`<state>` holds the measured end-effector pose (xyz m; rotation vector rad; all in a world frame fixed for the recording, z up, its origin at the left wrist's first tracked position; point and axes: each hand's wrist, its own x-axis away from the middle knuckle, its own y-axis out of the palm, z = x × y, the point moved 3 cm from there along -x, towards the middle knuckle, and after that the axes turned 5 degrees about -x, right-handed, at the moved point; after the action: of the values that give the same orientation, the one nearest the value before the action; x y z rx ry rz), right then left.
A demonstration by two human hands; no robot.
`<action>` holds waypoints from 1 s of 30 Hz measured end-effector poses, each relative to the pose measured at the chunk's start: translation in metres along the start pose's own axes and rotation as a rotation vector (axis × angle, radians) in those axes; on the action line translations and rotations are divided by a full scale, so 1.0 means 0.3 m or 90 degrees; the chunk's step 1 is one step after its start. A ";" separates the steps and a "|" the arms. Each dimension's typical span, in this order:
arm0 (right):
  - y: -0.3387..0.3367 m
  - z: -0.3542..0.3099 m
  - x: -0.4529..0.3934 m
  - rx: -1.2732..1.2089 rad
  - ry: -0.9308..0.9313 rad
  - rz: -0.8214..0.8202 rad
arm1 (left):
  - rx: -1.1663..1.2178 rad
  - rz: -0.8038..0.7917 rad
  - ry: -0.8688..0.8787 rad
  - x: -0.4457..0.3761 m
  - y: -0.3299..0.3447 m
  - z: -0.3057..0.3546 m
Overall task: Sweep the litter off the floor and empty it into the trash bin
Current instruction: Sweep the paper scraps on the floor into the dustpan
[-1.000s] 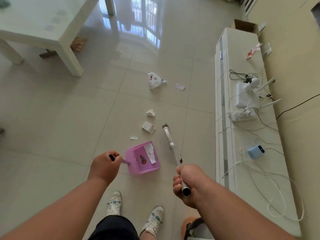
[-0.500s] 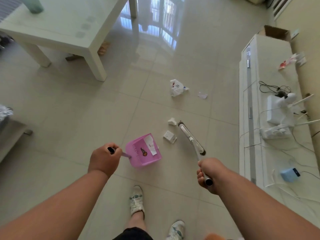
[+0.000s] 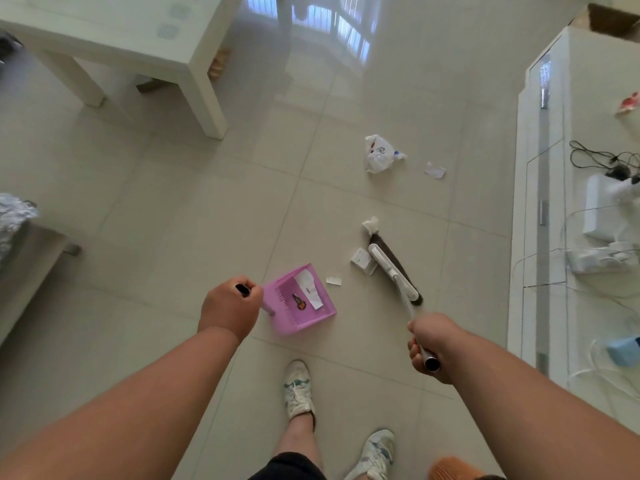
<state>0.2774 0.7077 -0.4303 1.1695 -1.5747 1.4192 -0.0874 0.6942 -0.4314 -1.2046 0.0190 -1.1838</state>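
My left hand (image 3: pixel 229 309) grips the handle of a pink dustpan (image 3: pixel 300 304) resting on the tiled floor; a white paper slip and a small dark scrap lie inside it. My right hand (image 3: pixel 430 342) is closed around the metal handle of a broom (image 3: pixel 393 270) whose white head with dark bristles sits on the floor to the dustpan's right. A small white box (image 3: pixel 362 260) touches the broom head's left side. A paper scrap (image 3: pixel 333 280) lies just beyond the dustpan. A crumpled tissue (image 3: pixel 371 225) sits at the broom's far tip. Farther off lie a plastic bag (image 3: pixel 379 154) and a paper piece (image 3: pixel 435 171).
A white table (image 3: pixel 162 39) stands at the upper left. A long white low cabinet (image 3: pixel 540 209) runs along the right, with cables, a power strip and a router on top. An orange object (image 3: pixel 452 467) peeks in at the bottom right. My feet are below the dustpan.
The view has shifted left and closer. The broom head has swung nearer to the small white box, now touching it, and a paper scrap shows beside the dustpan's mouth.
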 end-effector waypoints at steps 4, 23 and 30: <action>0.038 0.019 0.044 0.057 0.003 -0.008 | 0.011 -0.016 0.013 -0.033 0.025 0.023; 0.039 0.018 0.226 0.160 0.029 -0.082 | -0.008 -0.013 0.037 -0.059 0.068 0.072; -0.034 -0.028 0.277 0.157 0.054 -0.104 | -0.021 -0.017 0.046 -0.066 0.062 0.072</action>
<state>0.2578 0.7024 -0.3485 1.3291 -1.2411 1.5631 -0.0714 0.7211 -0.4463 -1.1941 0.0775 -1.2552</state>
